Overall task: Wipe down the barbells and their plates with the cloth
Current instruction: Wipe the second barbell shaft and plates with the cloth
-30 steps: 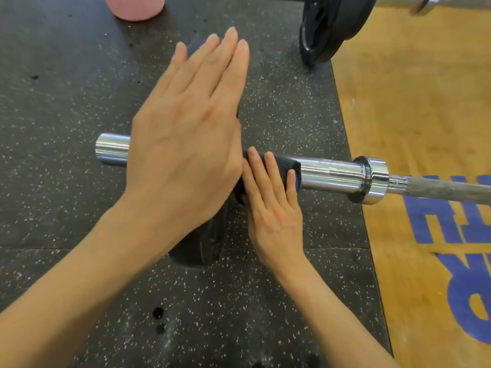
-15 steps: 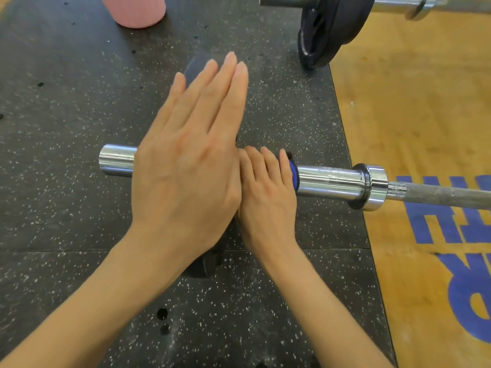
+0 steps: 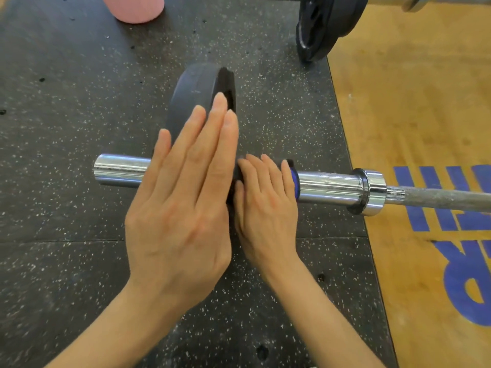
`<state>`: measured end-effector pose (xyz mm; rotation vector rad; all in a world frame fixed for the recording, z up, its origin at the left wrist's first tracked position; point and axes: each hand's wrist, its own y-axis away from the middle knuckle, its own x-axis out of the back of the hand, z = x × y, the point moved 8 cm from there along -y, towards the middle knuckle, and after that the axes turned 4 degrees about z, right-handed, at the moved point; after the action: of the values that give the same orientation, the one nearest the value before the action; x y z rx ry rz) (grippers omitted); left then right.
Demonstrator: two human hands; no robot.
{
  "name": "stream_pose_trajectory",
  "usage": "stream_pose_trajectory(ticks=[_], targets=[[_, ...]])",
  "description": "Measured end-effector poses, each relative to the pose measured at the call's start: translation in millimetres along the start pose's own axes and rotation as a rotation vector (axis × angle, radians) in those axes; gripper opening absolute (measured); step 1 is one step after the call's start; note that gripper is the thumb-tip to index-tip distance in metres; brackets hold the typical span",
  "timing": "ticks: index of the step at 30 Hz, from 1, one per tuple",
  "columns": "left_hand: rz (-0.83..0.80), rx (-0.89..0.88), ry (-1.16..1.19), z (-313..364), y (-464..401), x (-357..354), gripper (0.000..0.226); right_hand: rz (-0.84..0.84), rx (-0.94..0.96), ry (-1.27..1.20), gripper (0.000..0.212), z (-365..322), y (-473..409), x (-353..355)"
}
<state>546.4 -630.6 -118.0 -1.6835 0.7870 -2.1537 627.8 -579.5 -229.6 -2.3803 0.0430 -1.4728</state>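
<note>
Since 1 second ago the left hand (image 3: 183,208) has slid nearer the camera along the plate (image 3: 198,96), so the plate's black upper rim now shows beyond its fingertips, and the right hand (image 3: 265,205) has closed in against the plate's other face.

That plate stands on edge on the chrome sleeve (image 3: 329,185) of the near barbell (image 3: 438,196), which lies across the speckled mat (image 3: 66,102) with its shaft running out over the wooden floor (image 3: 411,115). Left hand lies flat, fingers straight and together, pressing the plate's left face and grasping nothing. Right hand presses a cloth (image 3: 293,179) against the plate and sleeve; only a dark and blue edge of it shows past the fingers, which lie nearly straight over it.

At the top, a 2nd barbell (image 3: 388,1) carries 1 black plate (image 3: 326,25) resting at the mat's edge. Something pink (image 3: 136,7) stands at the top left, cut off by the frame. Blue lettering (image 3: 465,235) marks the floor at right.
</note>
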Motion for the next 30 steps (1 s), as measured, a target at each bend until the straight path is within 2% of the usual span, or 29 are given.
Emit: stream_pose_trajectory(ticks=[2,3,5,7,8,10,13,15,16,18,21,22,23,25,27,28,30], targets=[[-0.001,-0.009,-0.001,5,8,2,0.051,-0.129,0.039,0.105,0.038,-5,-15,2],[-0.003,-0.014,-0.001,6,13,4,0.053,-0.271,0.021,0.149,0.039,-5,-28,-3],[-0.028,-0.026,0.008,9,23,7,0.061,-0.487,-0.163,0.089,0.039,11,-52,-18],[-0.066,-0.025,0.075,13,31,13,0.062,-0.648,-0.247,0.079,0.04,21,-62,-32],[-0.088,-0.017,0.12,13,33,17,0.06,-0.614,-0.171,0.14,0.037,13,-59,-28],[-0.129,-0.006,0.181,13,31,22,0.059,-0.359,-0.016,0.284,0.027,-4,-33,-14],[-0.175,-0.002,0.152,10,14,23,0.058,-0.027,-0.032,0.068,0.031,-11,20,6],[-0.205,-0.015,0.083,9,-1,18,0.058,-0.007,0.0,0.05,0.035,-12,28,10],[-0.222,-0.023,0.048,9,-8,15,0.058,-0.075,0.033,0.099,0.034,-15,21,12],[-0.256,-0.053,-0.032,11,-14,9,0.06,-0.429,-0.001,0.177,0.03,-15,1,3],[-0.314,-0.106,-0.145,20,-7,5,0.063,-0.812,-0.149,0.047,0.022,6,-19,-14],[-0.327,-0.113,-0.16,22,-2,6,0.063,-0.815,-0.115,0.072,0.022,4,-18,-14],[-0.336,-0.114,-0.16,22,3,7,0.063,-0.739,-0.046,0.168,0.026,0,-11,-11],[-0.329,-0.108,-0.149,24,11,12,0.062,-0.423,-0.011,0.216,0.03,-9,20,3],[-0.309,-0.099,-0.139,26,15,16,0.061,-0.192,-0.035,0.082,0.021,-15,53,17],[-0.305,-0.091,-0.139,27,15,16,0.06,-0.147,-0.031,0.053,0.022,-16,58,19],[-0.31,-0.086,-0.142,28,17,17,0.058,-0.233,-0.01,0.057,0.03,-15,39,17]])
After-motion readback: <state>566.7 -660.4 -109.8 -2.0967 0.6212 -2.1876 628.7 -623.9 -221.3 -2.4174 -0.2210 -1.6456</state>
